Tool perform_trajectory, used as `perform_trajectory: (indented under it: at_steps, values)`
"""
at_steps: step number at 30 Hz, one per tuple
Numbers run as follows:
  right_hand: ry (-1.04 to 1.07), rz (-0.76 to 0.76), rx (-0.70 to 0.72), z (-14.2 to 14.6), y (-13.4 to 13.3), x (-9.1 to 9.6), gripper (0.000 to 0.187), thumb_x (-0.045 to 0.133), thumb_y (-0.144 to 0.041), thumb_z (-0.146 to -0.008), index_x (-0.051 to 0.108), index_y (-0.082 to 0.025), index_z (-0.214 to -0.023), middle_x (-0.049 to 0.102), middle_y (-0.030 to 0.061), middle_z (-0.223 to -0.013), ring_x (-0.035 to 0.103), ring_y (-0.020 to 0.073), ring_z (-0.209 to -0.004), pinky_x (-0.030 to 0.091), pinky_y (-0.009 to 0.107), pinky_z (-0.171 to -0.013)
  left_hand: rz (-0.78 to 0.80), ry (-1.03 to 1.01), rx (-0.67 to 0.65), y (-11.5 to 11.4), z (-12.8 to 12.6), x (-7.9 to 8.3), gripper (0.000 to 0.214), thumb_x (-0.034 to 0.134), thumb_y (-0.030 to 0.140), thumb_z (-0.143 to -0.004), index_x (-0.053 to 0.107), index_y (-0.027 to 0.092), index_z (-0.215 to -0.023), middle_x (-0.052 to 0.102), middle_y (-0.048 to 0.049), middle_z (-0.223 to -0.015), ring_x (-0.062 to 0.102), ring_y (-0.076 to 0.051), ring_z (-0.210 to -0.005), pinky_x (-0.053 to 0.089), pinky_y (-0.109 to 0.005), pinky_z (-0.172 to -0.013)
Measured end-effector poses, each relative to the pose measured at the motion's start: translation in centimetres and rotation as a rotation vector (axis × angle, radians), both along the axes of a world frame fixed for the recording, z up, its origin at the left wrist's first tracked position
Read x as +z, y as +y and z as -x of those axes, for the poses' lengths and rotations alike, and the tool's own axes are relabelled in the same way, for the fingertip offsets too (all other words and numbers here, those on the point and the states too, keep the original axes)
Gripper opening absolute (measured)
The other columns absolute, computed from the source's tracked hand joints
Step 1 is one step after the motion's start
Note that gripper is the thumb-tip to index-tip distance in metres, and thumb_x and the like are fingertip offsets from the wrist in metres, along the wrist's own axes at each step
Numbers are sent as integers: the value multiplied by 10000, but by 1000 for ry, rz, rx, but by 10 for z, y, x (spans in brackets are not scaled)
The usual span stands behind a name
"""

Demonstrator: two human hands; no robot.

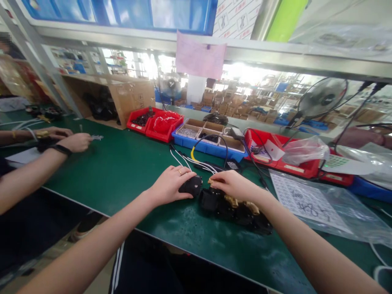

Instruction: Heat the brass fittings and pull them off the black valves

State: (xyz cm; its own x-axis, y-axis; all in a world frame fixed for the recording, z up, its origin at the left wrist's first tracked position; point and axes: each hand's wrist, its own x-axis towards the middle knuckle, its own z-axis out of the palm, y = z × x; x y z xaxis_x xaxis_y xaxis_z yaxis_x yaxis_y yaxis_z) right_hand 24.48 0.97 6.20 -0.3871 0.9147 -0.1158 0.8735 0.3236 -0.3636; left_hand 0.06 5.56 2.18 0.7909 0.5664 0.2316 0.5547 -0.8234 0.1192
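Note:
My left hand (174, 184) is wrapped over a black plastic housing (192, 186) on the green bench, thumb along its near side. Just to the right, my right hand (231, 184) pinches a small brass fitting (211, 181) at the end of a row of black units. Other brass fittings (232, 201) stick out of that row (239, 214) beneath my right wrist. White cables (199, 163) run behind both hands. The parts under my right palm are hidden.
Behind stand red bins (165, 124), a blue divided tray (211, 149) and more red bins (297, 163). A bagged label sheet (309, 202) lies right. At left, a co-worker's hands (76, 141) hold parts. An open cardboard box (131, 98) and a fan (324, 98) stand farther back.

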Motion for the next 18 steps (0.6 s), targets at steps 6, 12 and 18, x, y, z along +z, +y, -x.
perform_trajectory:
  at_steps: [6, 12, 18]
  values:
    - [-2, -104, -99, 2, 24, -6, 130, 619, -186, -998, 695, -98, -1056, 673, 100, -1057, 631, 209, -1035, 483, 384, -997, -38, 19, 8, -1, 1, -1, 703, 840, 389, -770, 501, 217, -1362, 603, -100, -1326, 570, -286, -1187, 404, -425, -980]
    - [121, -191, -215, -39, -37, 18, 193, 581, -229, -1021, 669, -189, -1188, 641, 46, -1172, 611, 159, -1054, 487, 254, -915, -22, -211, -5, -16, -7, 11, 575, 765, 419, -849, 532, 246, -1345, 603, -75, -1343, 551, -258, -1222, 405, -394, -1052]
    - [107, -83, -146, -39, -64, -4, 319, 825, -238, -840, 700, -170, -1125, 652, 58, -1038, 602, 217, -968, 460, 314, -870, -39, 40, -10, -28, -58, 13, 681, 838, 312, -776, 511, 199, -1363, 546, -107, -1398, 558, -300, -1203, 446, -444, -1027]
